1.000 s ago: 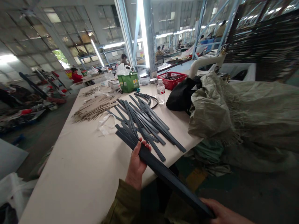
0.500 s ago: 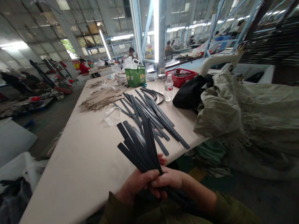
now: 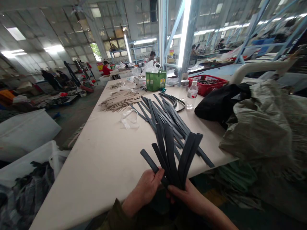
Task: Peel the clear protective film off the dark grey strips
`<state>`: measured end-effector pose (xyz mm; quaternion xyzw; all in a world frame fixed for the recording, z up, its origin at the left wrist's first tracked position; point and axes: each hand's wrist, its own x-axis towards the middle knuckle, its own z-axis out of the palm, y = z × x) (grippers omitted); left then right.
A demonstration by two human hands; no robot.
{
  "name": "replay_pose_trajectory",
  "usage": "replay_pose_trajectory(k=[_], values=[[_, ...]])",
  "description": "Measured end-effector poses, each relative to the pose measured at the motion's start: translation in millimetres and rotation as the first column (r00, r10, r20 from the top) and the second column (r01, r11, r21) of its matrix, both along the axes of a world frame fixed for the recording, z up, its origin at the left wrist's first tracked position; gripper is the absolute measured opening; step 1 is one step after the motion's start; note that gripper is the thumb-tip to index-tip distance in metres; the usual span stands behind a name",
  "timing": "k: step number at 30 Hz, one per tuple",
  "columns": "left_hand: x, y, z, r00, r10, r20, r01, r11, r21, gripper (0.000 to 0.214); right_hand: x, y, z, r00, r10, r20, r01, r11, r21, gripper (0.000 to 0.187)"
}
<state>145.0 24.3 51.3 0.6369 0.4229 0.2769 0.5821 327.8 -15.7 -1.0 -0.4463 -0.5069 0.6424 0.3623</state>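
Close to the table's front edge, my right hand [image 3: 185, 195] is wrapped round a fanned bunch of flat black strips [image 3: 170, 153]. My left hand [image 3: 148, 185] pinches one black strip [image 3: 150, 160] between thumb and fingers, at the left side of the bunch. That strip leans left, apart from the others at its top end, and its lower end is hidden behind my right hand. Beyond the bunch, a loose pile of dark strips [image 3: 160, 111] lies on the pale table [image 3: 96, 172]. Whether the strips are plastic or leather I cannot tell.
Thin brown strips [image 3: 120, 100] and a clear plastic piece [image 3: 129, 119] lie further back. Behind stand a green bag [image 3: 153, 81], a bottle [image 3: 192, 95] and a red basket [image 3: 206, 86]. A black bag [image 3: 216, 103] and pale sacking [image 3: 261, 121] border the right. A white bin [image 3: 51, 153] stands left.
My hands have moved apart from around the bunch, and my left hand now draws one strip to the left. The bunch has spread wider. The view has turned left.
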Motion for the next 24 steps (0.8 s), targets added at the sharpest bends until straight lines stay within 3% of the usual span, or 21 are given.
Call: replay_pose_trajectory(k=[3, 5, 6, 7, 9, 12, 15, 19, 24], values=[[-9, 22, 5.0, 0.986, -0.154, -0.069, 0.164, 0.971, 0.175, 0.037, 9, 10, 6.0, 0.99, -0.045, 0.13, 0.031, 0.994, 0.109, 0.049], [-17, 51, 4.8, 0.943, -0.228, -0.241, 0.285, 0.928, 0.24, 0.028, 17, 23, 7.7, 0.974, -0.146, 0.174, 0.114, 0.977, 0.179, 0.052], [-21, 70, 3.7, 0.909, -0.206, -0.361, 0.307, 0.918, 0.25, 0.024, 22, 31, 7.1, 0.961, -0.214, 0.176, 0.179, 0.964, 0.196, 0.053], [-26, 91, 2.1, 0.867, -0.145, -0.477, 0.297, 0.918, 0.261, 0.023, 26, 39, 5.5, 0.943, -0.288, 0.167, 0.253, 0.946, 0.202, 0.053], [-33, 136, -2.4, 0.766, 0.09, -0.637, 0.189, 0.915, 0.357, 0.023, 34, 53, -0.5, 0.902, -0.412, 0.129, 0.386, 0.904, 0.187, 0.052], [-41, 195, -10.7, 0.646, 0.343, -0.682, 0.067, 0.864, 0.498, 0.036, 41, 64, -12.0, 0.865, -0.499, 0.058, 0.493, 0.865, 0.089, 0.048], [-44, 229, -20.1, 0.525, 0.464, -0.713, 0.017, 0.832, 0.555, 0.043, 42, 64, -17.7, 0.835, -0.55, 0.005, 0.55, 0.835, -0.009, 0.044], [-42, 236, -28.3, 0.438, 0.462, -0.771, 0.047, 0.845, 0.533, 0.022, 39, 63, -13.0, 0.824, -0.564, -0.062, 0.562, 0.826, -0.042, 0.041], [-41, 195, -18.7, 0.492, 0.392, -0.777, 0.219, 0.808, 0.546, 0.02, 43, 64, -5.4, 0.868, -0.483, -0.112, 0.48, 0.876, -0.051, 0.042]])
